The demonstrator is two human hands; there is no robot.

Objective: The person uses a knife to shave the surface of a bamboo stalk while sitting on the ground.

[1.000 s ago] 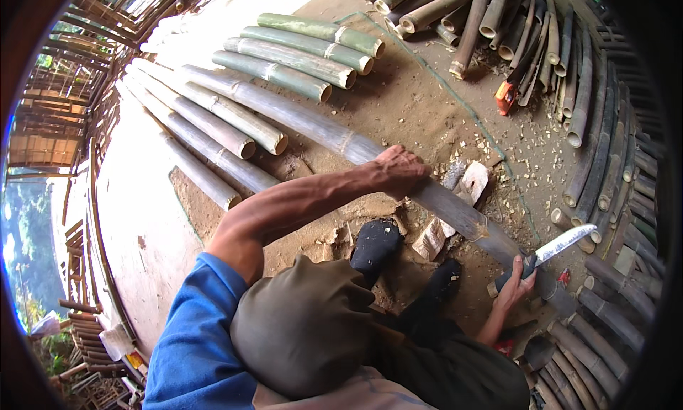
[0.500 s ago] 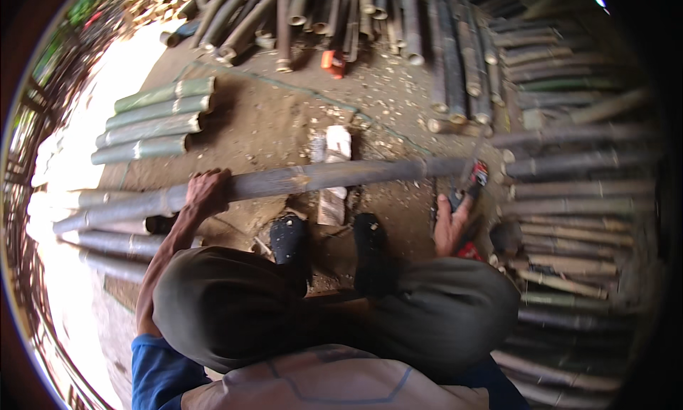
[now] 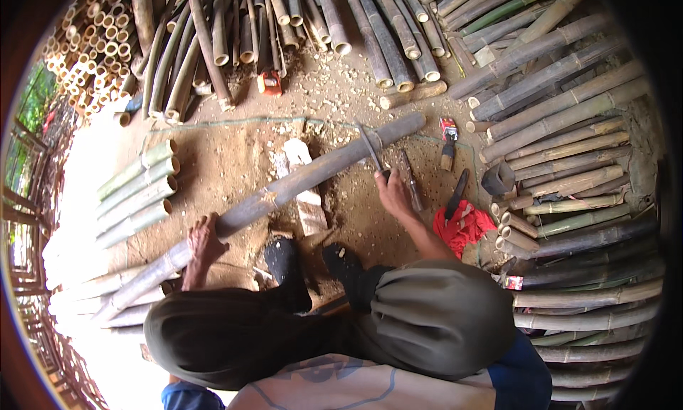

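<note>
A long dark bamboo pole [image 3: 309,180] runs slantwise before me, its far end up to the right. It lies across a pale wooden block [image 3: 311,214] between my feet. My left hand [image 3: 205,241] is closed around the pole's nearer left part. My right hand [image 3: 393,191] is closed on the dark handle of a knife [image 3: 370,148]. The knife's narrow blade crosses the pole near its far end; whether it touches the bark I cannot tell.
Right of my right hand lie a long slim tool [image 3: 411,181], a red cloth [image 3: 462,229] and a dark blade-shaped tool [image 3: 457,194]. Cut green bamboo pieces [image 3: 139,193] lie at left. Bamboo stacks [image 3: 562,125] line the right side and back. Shavings litter the ground.
The pole has swung from nearly level to a steeper slant, its far end up. My right hand with the knife has come leftward along it. My left hand keeps its hold; the view has shifted.
</note>
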